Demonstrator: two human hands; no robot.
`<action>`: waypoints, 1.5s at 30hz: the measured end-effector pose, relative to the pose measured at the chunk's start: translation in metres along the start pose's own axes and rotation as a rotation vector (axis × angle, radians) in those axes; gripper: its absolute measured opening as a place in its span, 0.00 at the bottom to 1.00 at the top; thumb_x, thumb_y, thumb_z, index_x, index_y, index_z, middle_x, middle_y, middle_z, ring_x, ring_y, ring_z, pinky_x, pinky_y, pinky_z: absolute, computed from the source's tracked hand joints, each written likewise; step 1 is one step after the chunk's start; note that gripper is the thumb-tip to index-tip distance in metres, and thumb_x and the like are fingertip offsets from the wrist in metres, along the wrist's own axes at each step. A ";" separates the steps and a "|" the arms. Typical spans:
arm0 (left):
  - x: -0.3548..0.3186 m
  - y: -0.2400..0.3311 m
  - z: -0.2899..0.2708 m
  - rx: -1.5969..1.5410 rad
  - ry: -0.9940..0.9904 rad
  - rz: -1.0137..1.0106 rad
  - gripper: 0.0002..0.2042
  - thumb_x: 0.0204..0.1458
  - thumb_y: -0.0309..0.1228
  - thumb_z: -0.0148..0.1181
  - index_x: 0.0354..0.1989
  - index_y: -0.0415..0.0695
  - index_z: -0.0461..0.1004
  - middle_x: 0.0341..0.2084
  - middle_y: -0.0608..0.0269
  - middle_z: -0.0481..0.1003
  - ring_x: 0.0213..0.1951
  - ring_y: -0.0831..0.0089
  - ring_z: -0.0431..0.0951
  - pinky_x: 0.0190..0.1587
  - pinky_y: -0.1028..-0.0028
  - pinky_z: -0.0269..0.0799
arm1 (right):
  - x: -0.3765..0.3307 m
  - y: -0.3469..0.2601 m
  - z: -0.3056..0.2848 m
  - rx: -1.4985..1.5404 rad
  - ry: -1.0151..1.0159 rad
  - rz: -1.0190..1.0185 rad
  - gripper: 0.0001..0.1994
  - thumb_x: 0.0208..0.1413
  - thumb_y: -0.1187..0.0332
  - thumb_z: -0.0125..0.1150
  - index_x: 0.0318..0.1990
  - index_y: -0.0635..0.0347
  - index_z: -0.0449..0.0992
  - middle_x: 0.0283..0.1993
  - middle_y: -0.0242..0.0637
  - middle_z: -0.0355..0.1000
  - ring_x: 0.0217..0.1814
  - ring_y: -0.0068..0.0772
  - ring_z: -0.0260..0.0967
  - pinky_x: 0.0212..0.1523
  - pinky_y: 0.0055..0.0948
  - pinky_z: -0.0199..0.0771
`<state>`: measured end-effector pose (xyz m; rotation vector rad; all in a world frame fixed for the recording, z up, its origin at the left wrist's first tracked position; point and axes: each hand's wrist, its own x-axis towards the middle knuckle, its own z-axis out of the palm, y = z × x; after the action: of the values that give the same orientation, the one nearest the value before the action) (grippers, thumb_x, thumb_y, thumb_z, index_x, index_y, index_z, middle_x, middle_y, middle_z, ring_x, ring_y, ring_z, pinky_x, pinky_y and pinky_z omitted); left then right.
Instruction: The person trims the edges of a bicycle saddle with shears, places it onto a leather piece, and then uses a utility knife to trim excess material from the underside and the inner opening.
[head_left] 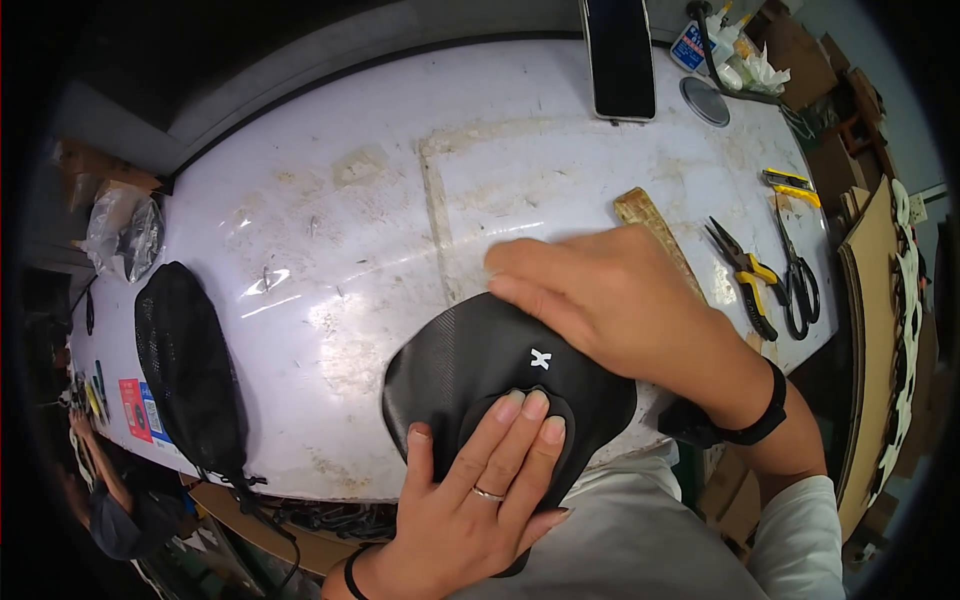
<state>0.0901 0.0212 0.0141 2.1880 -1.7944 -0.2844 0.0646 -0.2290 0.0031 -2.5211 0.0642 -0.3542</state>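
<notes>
A rounded black piece with a woven-look texture and a small white mark lies at the table's near edge, against my body. My left hand rests on it with fingers stretched out. The fingertips press a raised, darker round part near its middle. Over the far right edge of the piece, my right hand is closed, thumb and forefinger brought near each other. Whether anything small sits between them is hidden. A wooden strip lies just beyond that hand.
To the right lie yellow-handled pliers, black scissors and a yellow utility knife. A phone stands at the back. On the left are a black mesh pouch and a clear plastic bag. Another person is at lower left.
</notes>
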 end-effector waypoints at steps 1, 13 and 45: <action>0.000 0.000 0.000 -0.008 0.002 -0.005 0.32 0.69 0.53 0.42 0.72 0.43 0.65 0.74 0.55 0.62 0.75 0.60 0.60 0.73 0.37 0.33 | 0.001 0.000 -0.003 -0.146 0.040 0.005 0.12 0.66 0.60 0.61 0.50 0.54 0.79 0.29 0.42 0.76 0.26 0.49 0.74 0.25 0.44 0.67; -0.001 0.003 -0.002 0.020 -0.022 0.007 0.35 0.64 0.57 0.49 0.70 0.40 0.66 0.70 0.52 0.66 0.74 0.56 0.62 0.72 0.32 0.36 | -0.023 -0.001 -0.012 1.057 -0.274 0.637 0.31 0.59 0.67 0.72 0.67 0.65 0.66 0.31 0.36 0.80 0.32 0.16 0.71 0.30 0.19 0.67; -0.011 0.048 -0.010 -0.085 0.144 -0.177 0.25 0.54 0.42 0.71 0.60 0.48 0.79 0.62 0.61 0.76 0.64 0.64 0.75 0.65 0.40 0.62 | -0.079 -0.037 -0.012 0.222 0.002 0.190 0.12 0.66 0.66 0.62 0.46 0.67 0.75 0.43 0.50 0.73 0.44 0.52 0.74 0.43 0.43 0.75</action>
<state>0.0467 0.0247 0.0400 2.2481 -1.4901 -0.2303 -0.0163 -0.1953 0.0143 -2.2729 0.2494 -0.2703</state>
